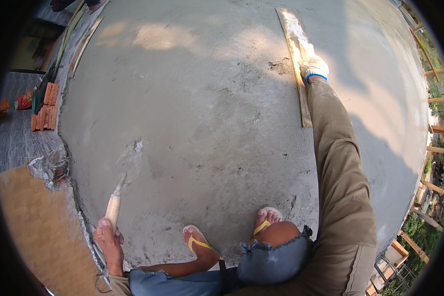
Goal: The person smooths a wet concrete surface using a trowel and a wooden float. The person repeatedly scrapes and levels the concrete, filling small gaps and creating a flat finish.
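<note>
Grey concrete underfoot, and both hands full

So the left hand is bare and closed around the wooden handle of a trowel, fingers wrapped right round it. The blade points ahead of that hand and a bit inward, lying low over the concrete. It's so smeared with grey that I can't tell if the whole face touches. Holding it by the handle probably keeps the knuckles clear of the muck.

The right hand, in a pale glove with a blue cuff, is way out ahead on a nearly straight arm. It looks closed over a long board, though sun glare and the angle hide the fingertips. The hold is around the middle, with board sticking out both beyond the glove and back toward the body. My guess is that spreads the push evenly along its length.

The concrete fills the space between the 2 hands and runs on past both. 2 sandals with yellow straps stand on it, between the hands sideways but much nearer the body than the glove. Red bricks sit stacked well beyond the left hand, on its outer side.
</note>
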The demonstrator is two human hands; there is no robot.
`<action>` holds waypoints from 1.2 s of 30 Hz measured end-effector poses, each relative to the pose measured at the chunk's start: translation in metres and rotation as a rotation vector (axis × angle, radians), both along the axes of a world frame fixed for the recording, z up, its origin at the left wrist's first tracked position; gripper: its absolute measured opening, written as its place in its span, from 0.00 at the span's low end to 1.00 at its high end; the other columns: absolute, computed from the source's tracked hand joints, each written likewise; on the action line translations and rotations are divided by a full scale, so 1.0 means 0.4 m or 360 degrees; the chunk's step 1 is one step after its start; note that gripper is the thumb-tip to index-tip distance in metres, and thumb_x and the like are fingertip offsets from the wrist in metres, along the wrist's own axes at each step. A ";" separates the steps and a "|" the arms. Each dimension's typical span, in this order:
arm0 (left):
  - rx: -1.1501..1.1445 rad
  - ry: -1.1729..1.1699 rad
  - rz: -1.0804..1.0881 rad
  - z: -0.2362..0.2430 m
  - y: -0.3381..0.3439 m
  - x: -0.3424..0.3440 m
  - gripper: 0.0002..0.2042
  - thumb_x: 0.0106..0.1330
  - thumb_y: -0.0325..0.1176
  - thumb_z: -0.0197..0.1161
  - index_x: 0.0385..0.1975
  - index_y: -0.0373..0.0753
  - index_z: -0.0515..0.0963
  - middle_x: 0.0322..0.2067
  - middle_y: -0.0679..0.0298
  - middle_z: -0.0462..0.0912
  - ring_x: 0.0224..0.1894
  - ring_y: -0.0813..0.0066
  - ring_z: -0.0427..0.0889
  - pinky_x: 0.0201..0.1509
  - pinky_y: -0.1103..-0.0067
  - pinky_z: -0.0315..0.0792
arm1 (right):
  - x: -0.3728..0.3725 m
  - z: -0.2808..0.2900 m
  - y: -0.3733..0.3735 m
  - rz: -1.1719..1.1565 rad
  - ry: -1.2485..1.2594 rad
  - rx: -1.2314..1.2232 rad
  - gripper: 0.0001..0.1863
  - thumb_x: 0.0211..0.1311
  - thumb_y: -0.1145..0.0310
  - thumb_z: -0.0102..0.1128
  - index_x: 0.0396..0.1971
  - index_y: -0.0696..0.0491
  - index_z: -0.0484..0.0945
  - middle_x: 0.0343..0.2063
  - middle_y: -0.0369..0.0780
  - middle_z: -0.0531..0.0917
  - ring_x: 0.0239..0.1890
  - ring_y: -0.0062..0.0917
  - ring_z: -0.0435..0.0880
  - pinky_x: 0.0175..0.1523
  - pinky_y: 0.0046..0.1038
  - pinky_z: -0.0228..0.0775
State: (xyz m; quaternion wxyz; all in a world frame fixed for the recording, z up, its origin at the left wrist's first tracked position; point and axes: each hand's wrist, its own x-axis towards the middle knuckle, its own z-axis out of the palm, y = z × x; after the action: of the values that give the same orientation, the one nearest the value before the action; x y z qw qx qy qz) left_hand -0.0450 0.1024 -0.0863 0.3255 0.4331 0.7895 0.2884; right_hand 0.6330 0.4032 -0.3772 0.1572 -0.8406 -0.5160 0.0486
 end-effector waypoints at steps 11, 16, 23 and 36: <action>-0.0193 -0.0031 -0.0138 -0.053 0.072 0.012 0.18 0.81 0.45 0.51 0.41 0.34 0.78 0.19 0.71 0.68 0.16 0.85 0.64 0.16 0.83 0.60 | 0.546 -0.036 -0.627 -0.1054 -0.0110 -0.0544 0.47 0.70 0.41 0.53 0.78 0.52 0.47 0.56 0.59 0.82 0.59 0.53 0.82 0.63 0.50 0.73; -0.0226 -0.0071 -0.0083 -0.067 0.097 0.024 0.17 0.81 0.44 0.52 0.40 0.35 0.78 0.18 0.71 0.67 0.17 0.85 0.64 0.17 0.83 0.60 | 0.423 -0.027 -0.879 -0.1272 -0.0163 -0.0488 0.60 0.65 0.41 0.62 0.75 0.70 0.40 0.60 0.64 0.77 0.62 0.57 0.79 0.66 0.49 0.71; -0.0240 -0.0081 -0.0235 -0.092 0.147 0.061 0.18 0.81 0.45 0.52 0.43 0.33 0.79 0.19 0.71 0.68 0.17 0.85 0.65 0.17 0.83 0.60 | 0.313 -0.076 -0.848 -0.1287 -0.0138 -0.0337 0.51 0.68 0.45 0.57 0.74 0.70 0.50 0.55 0.64 0.81 0.58 0.55 0.82 0.62 0.49 0.73; -0.0300 -0.0048 -0.0048 -0.031 0.124 0.020 0.18 0.81 0.46 0.53 0.46 0.34 0.80 0.19 0.72 0.68 0.17 0.86 0.65 0.18 0.84 0.62 | 0.195 -0.052 -0.003 -0.0333 -0.0041 -0.0385 0.36 0.65 0.43 0.59 0.61 0.56 0.68 0.49 0.56 0.86 0.54 0.53 0.85 0.59 0.47 0.76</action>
State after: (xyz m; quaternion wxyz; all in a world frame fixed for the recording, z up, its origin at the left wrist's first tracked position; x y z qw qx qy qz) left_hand -0.0368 0.1520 -0.0988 0.3811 0.4080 0.8015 0.2144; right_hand 0.7111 0.4021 -0.3981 0.0523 -0.9032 -0.4179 0.0829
